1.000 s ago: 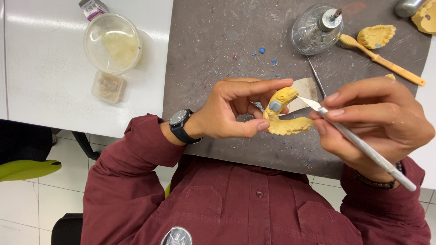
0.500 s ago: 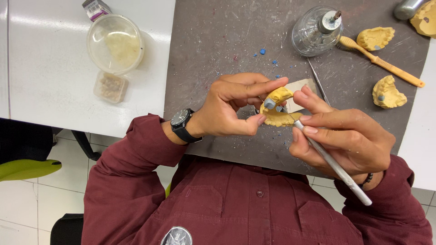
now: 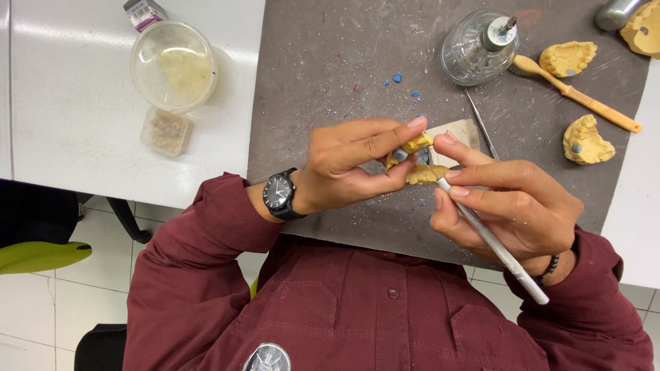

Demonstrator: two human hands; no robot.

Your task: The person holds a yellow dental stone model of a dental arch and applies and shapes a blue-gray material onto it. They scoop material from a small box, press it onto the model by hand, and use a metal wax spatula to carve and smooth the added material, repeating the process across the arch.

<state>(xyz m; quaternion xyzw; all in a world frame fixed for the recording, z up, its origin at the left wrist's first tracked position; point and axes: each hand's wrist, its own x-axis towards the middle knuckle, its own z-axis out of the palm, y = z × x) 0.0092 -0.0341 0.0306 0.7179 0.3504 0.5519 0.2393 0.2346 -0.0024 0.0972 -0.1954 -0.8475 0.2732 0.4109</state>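
My left hand [image 3: 357, 165] grips a small yellow dental cast [image 3: 421, 172] with a blue-grey bit on it, held above the near edge of the grey mat [image 3: 330, 75]. My right hand [image 3: 509, 203] holds a slim silver carving tool [image 3: 491, 240] like a pen, its tip touching the cast. The fingers of both hands cover most of the cast. A black wristwatch [image 3: 280, 194] sits on the left wrist.
On the mat lie a glass spirit burner [image 3: 478, 47], a yellow toothbrush [image 3: 574, 93], two more yellow casts [image 3: 567, 58] [image 3: 586, 141], a thin metal probe [image 3: 481, 127] and blue crumbs. A lidded clear bowl [image 3: 173, 65] and small box [image 3: 167, 130] stand on the white table.
My right hand has shifted left and down, bringing the tool tip closer onto the cast. The cast at the mat's right is uncovered. The left hand has turned the cast slightly.
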